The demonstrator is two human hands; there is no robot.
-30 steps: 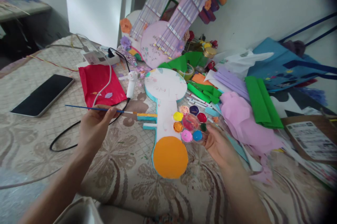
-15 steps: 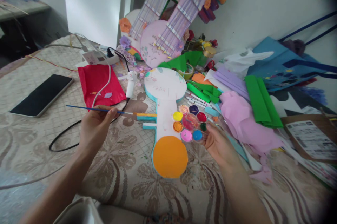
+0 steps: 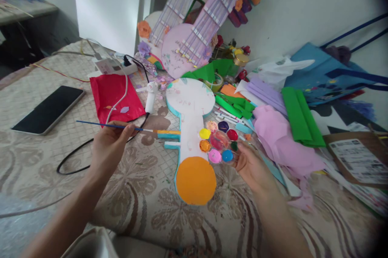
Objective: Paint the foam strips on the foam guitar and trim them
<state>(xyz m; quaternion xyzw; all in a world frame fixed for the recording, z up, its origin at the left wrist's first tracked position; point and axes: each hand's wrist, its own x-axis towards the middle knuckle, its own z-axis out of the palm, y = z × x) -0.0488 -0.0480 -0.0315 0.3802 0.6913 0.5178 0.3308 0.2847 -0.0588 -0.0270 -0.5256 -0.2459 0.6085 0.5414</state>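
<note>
My left hand [image 3: 109, 144] is closed on a thin blue paintbrush [image 3: 100, 125]. Its tip touches a small side tab [image 3: 168, 132] of a white key-shaped foam cutout [image 3: 190, 128], and the tab is orange on top. The cutout has turquoise edges and an orange-painted round end [image 3: 195, 180]. My right hand [image 3: 251, 165] holds a round clear paint palette [image 3: 218, 143] with several coloured wells, just right of the cutout's stem.
A black phone [image 3: 48, 109] lies at the left, beside red paper [image 3: 117, 96] and a black cable [image 3: 75, 155]. A white glue gun [image 3: 150, 95] and power strip [image 3: 113, 66] sit behind. Green [image 3: 301, 116], pink [image 3: 281, 140] and purple papers clutter the right; a pink cardboard guitar [image 3: 188, 43] leans at the back.
</note>
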